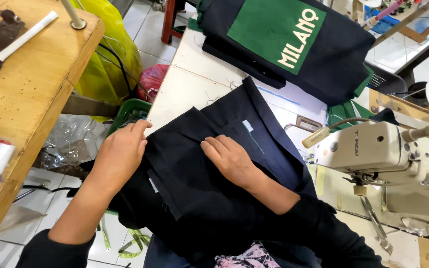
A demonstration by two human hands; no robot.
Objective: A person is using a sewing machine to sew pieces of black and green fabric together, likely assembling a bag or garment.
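Note:
A dark navy garment piece (214,168) lies folded across the white sewing table (184,84) and down over my lap. My left hand (120,154) rests flat on its left edge, fingers together and pointing up toward the table edge. My right hand (229,158) presses flat on the middle of the cloth, next to a small pale label. Neither hand grips the fabric; both lie on top of it.
A cream sewing machine (383,154) stands at the right. A stack of dark cloth with a green patch (284,39) lies at the back. A wooden table (21,89) is at left, with yellow and red bags (115,64) and a green basket (127,114) between.

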